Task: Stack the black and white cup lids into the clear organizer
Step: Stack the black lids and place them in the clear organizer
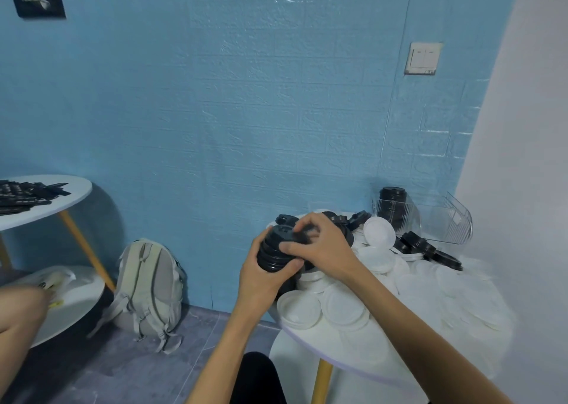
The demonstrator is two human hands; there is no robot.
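A short nested stack of round black plastic cup lids [275, 254] is gripped from below by the left hand [261, 277], fingers curled round it, while its top lid is pinched by the right hand [319, 244]. Behind, in the clear ribbed plastic organizer [442, 222], one column of black lids [392, 207] is already stacked. On the round white table [353, 363], many loose white plastic lids [344, 307] and scattered black lids [421, 245] are left, so the task is judged well short of done.
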